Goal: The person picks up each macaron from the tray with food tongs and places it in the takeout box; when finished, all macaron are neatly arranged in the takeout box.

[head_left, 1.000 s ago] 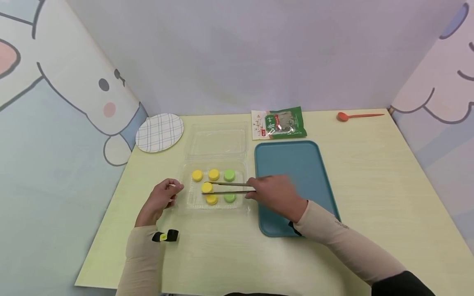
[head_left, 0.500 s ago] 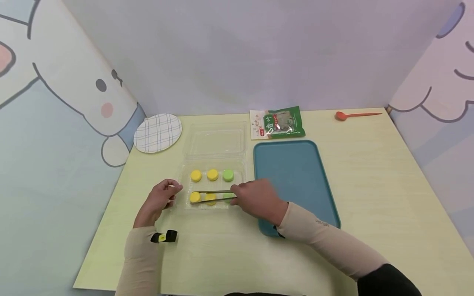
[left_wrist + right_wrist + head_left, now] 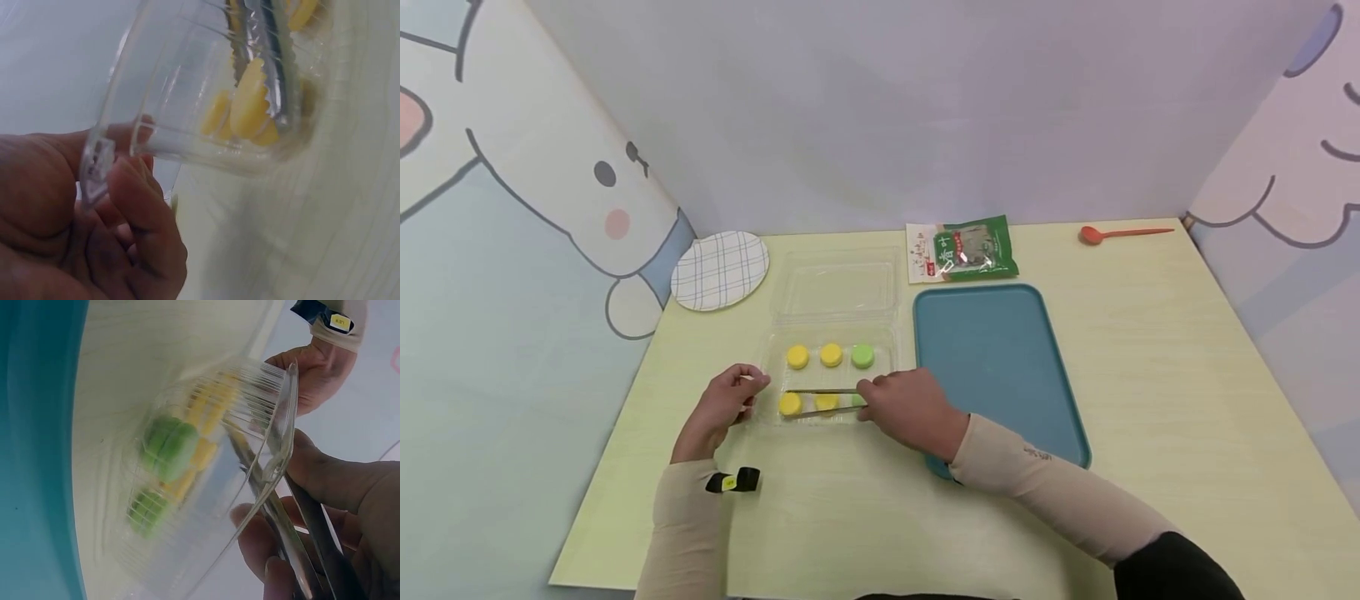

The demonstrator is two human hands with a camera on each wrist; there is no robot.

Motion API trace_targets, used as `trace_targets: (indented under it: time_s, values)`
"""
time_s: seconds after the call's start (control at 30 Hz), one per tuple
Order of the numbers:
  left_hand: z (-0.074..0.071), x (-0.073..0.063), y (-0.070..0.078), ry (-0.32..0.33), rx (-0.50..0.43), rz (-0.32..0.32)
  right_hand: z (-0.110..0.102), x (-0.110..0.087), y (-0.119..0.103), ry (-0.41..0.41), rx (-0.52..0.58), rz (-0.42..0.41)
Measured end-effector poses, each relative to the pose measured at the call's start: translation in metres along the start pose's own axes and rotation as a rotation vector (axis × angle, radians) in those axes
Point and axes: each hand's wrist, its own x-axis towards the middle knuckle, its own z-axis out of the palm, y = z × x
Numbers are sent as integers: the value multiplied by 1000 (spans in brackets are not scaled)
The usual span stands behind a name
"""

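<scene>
My left hand (image 3: 721,408) pinches the left edge of an open clear plastic container (image 3: 891,367), thumb and finger at its corner tab in the left wrist view. My right hand (image 3: 913,412) holds metal tongs (image 3: 284,531), reaching leftward over the container's front row. The tong tips stand either side of a yellow macaron (image 3: 250,100) in the front left corner. Beside it in that row lie another yellow macaron (image 3: 827,402) and a green macaron (image 3: 858,401), partly hidden by the tongs and fingers. Behind them sit two yellow macarons (image 3: 797,357) and a green one (image 3: 862,357).
The container's lid (image 3: 837,283) lies folded back. A blue tray (image 3: 992,350) is right of the container, partly under my right forearm. Farther back are a green-and-white food packet (image 3: 962,250), a checked plate (image 3: 721,271) and a red spoon (image 3: 1093,236).
My right hand has moved left and toward me, bringing the tongs and a yellow macaron from over the container's middle to its front left corner. The left hand stays at the edge.
</scene>
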Motion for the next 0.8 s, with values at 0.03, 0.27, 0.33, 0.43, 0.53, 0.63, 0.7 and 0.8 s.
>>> trace_targets:
  time_s: [0.03,0.27,0.33,0.43,0.53,0.63,0.7,0.8]
  values:
    - [0,0,-1,1,-2,-5,-1,0,-1,-8,4,4]
    - [-1,-2,-3,3,-6,-1,-7,-5,1,-14,75,25]
    - [-1,-2,-3,2,-6,2,-8,-7,3,-12,99,35]
    - [-1,-1,-2,1,-6,3,-9,-11,6,-7,129,52]
    - [-1,-1,-2,3,-4,1,-10,-16,9,12,155,60]
    - [0,-1,-1,3,-4,0,-10,-21,12,38,166,65]
    - [0,-1,-1,0,-2,3,-11,-26,14,56,179,74]
    - [0,-1,0,-1,1,9,-15,-32,19,82,207,102]
